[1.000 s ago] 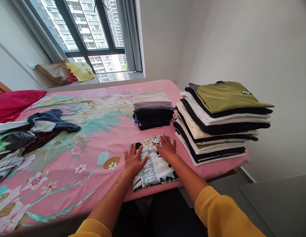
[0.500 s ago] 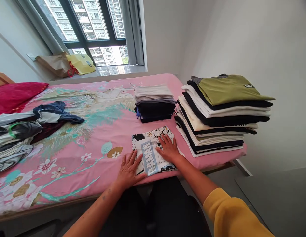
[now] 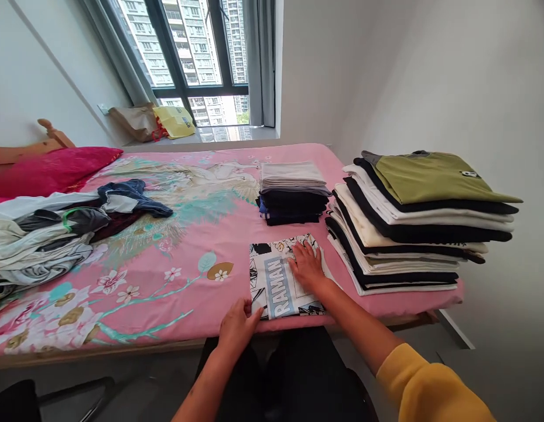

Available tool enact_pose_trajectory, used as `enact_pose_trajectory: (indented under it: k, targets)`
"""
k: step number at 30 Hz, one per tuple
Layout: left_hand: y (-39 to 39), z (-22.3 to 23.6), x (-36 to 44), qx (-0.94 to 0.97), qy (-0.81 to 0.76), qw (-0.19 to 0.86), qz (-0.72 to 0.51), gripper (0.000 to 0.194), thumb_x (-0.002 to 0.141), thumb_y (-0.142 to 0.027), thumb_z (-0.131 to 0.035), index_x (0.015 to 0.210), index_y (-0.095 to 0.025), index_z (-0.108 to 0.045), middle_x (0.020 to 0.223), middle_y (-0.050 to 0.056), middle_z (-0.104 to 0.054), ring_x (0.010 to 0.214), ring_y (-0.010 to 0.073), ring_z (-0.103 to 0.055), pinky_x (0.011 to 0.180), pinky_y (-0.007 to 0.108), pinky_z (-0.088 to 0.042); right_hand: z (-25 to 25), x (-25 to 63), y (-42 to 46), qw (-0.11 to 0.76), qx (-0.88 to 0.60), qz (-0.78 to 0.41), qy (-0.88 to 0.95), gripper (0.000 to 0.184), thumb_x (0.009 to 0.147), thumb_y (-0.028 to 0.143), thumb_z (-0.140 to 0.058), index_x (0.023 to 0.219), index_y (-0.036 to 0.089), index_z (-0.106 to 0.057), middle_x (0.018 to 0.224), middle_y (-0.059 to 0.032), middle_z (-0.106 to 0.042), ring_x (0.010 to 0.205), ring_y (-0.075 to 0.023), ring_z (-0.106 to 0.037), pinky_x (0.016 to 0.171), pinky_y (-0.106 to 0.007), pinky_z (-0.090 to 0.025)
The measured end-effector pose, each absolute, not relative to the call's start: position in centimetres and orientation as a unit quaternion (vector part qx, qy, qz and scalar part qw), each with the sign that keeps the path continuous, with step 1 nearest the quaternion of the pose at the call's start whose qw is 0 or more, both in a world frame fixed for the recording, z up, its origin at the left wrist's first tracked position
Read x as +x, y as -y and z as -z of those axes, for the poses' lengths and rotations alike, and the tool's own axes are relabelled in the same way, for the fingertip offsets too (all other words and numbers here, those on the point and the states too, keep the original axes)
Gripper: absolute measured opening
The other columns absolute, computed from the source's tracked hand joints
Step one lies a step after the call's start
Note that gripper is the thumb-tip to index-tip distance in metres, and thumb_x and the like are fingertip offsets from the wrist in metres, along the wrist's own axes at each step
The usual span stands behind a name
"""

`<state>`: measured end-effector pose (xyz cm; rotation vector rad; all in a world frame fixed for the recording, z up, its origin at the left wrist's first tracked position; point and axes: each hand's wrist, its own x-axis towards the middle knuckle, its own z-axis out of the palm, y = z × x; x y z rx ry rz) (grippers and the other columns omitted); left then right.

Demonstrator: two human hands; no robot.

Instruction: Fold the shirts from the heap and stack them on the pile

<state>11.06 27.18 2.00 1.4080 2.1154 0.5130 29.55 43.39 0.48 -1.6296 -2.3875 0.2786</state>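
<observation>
A folded printed shirt (image 3: 278, 281), white with black comic drawings and a blue "RAMAN" panel, lies flat on the bed near its front edge. My right hand (image 3: 307, 271) rests on the upper right part of the shirt, palm down with the fingers spread. At the near left corner is my left hand (image 3: 239, 323), its fingers curled at the shirt's edge and the thumb on top of the corner. Just beyond the shirt sits a small stack of folded clothes (image 3: 293, 202), pale above and dark below.
To the right rises a tall stack of folded tops (image 3: 399, 246) with an olive shirt (image 3: 434, 176) uppermost. Loose clothes (image 3: 65, 234) lie in a heap at left, before a red pillow (image 3: 65, 167). Bags (image 3: 175, 121) stand on the windowsill. Pink floral bedding (image 3: 179, 258) covers the bed.
My left hand has slid off the shirt's top toward its near left corner, and its fingers have curled there. My right hand stays flat on the shirt. The view has turned left.
</observation>
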Motion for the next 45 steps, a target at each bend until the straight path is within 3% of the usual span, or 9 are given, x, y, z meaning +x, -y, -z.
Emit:
enact_pose_trajectory:
  k: [6, 10, 16, 23, 26, 30, 34, 40, 45]
  targets:
    - [-27.8, -2.7, 11.3, 0.48, -0.82, 0.286, -0.124, 0.036, 0.07, -0.052, -0.057, 0.089, -0.022, -0.062, 0.086, 0.005, -0.07, 0.085, 0.0253, -0.064, 0.066, 0.03, -0.039, -3.4, 22.3, -46.3, 0.068, -0.44, -0.162, 0.881, 0.053, 0.087, 0.022, -0.039, 0.139, 0.021, -0.033, 0.147, -0.0048, -0.033, 0.138, -0.0221, -0.011, 0.11, -0.046, -0.006]
    - [-27.7, -3.2, 11.7, 0.465, -0.829, 0.288, -0.114, 0.025, 0.07, -0.043, -0.056, 0.08, -0.022, -0.064, 0.082, 0.006, -0.07, 0.085, 0.0255, -0.064, 0.067, 0.029, -0.04, -3.7, 18.8, -48.9, -0.02, -0.451, -0.218, 0.865, 0.066, 0.068, 0.015, -0.058, 0.132, 0.023, -0.043, 0.135, -0.0099, -0.046, 0.127, -0.0276, -0.035, 0.103, -0.048, -0.024]
    - [-27.8, -1.1, 12.3, 0.367, -0.742, 0.407, -0.387, 0.01, 0.063, -0.025, -0.059, 0.071, -0.019, -0.061, 0.068, -0.001, -0.066, 0.069, 0.0165, -0.059, 0.06, 0.023, -0.039, -4.9, 17.8, -51.0, -0.043, -0.448, -0.277, 0.849, 0.029, 0.051, 0.013, -0.067, 0.079, 0.02, -0.068, 0.078, -0.0042, -0.067, 0.084, -0.0256, -0.06, 0.075, -0.034, -0.043]
    - [-32.9, -8.3, 6.3, 0.33, -0.604, 0.383, -0.616, 0.014, 0.054, -0.02, -0.063, 0.062, -0.016, -0.053, 0.054, -0.007, -0.051, 0.052, 0.007, -0.046, 0.052, 0.018, -0.034, -12.7, 21.6, -54.9, 0.157, -0.4, -0.321, 0.844, 0.022, 0.064, 0.021, -0.059, 0.085, 0.017, -0.061, 0.073, 0.0042, -0.06, 0.067, -0.011, -0.054, 0.061, -0.02, -0.04]
    - [-35.7, -15.1, 1.9, 0.383, -0.601, 0.31, -0.63, 0.026, 0.054, -0.026, -0.068, 0.076, -0.015, -0.059, 0.06, -0.005, -0.058, 0.057, 0.0094, -0.051, 0.057, 0.021, -0.039, -17.3, 22.6, -56.3, 0.291, -0.361, -0.314, 0.829, 0.02, 0.064, 0.028, -0.06, 0.08, 0.016, -0.058, 0.069, 0.0053, -0.056, 0.065, -0.0104, -0.05, 0.061, -0.021, -0.038]
    - [-35.8, -19.0, -0.8, 0.492, -0.647, 0.173, -0.557, 0.016, 0.064, -0.027, -0.064, 0.078, -0.018, -0.063, 0.074, -0.001, -0.067, 0.071, 0.014, -0.06, 0.07, 0.026, -0.044, -19.2, 23.5, -55.3, 0.397, -0.299, -0.292, 0.818, 0.015, 0.066, 0.029, -0.062, 0.073, 0.018, -0.057, 0.064, 0.0044, -0.054, 0.063, -0.0117, -0.048, 0.062, -0.024, -0.038]
    - [-32.2, -13.4, -0.8, 0.578, -0.671, 0.071, -0.458, 0.012, 0.07, -0.019, -0.056, 0.077, -0.021, -0.065, 0.099, 0.003, -0.069, 0.101, 0.0208, -0.06, 0.092, 0.037, -0.042, -12.7, 24.8, -51.1, 0.415, -0.265, -0.203, 0.846, 0.008, 0.068, 0.016, -0.057, 0.074, 0.019, -0.061, 0.084, -0.0026, -0.062, 0.085, -0.018, -0.054, 0.081, -0.031, -0.04]
    - [-26.4, 0.0, -0.2, 0.604, -0.688, 0.068, -0.396, 0.027, 0.064, -0.006, -0.049, 0.072, -0.024, -0.069, 0.103, 0.005, -0.067, 0.105, 0.0213, -0.058, 0.092, 0.039, -0.046, 1.2, 28.2, -43.3, 0.359, -0.284, -0.162, 0.874, 0.031, 0.067, 0.003, -0.05, 0.085, 0.022, -0.065, 0.098, -0.0073, -0.06, 0.099, -0.0222, -0.052, 0.087, -0.039, -0.043]
    - [-24.6, 2.3, 0.0, 0.585, -0.683, 0.054, -0.433, 0.025, 0.068, -0.008, -0.05, 0.075, -0.023, -0.069, 0.111, 0.007, -0.062, 0.108, 0.0216, -0.056, 0.096, 0.042, -0.045, 3.1, 29.4, -40.2, 0.383, -0.291, -0.144, 0.865, 0.037, 0.07, 0.001, -0.049, 0.096, 0.022, -0.065, 0.103, -0.0082, -0.057, 0.102, -0.0225, -0.051, 0.09, -0.042, -0.045]
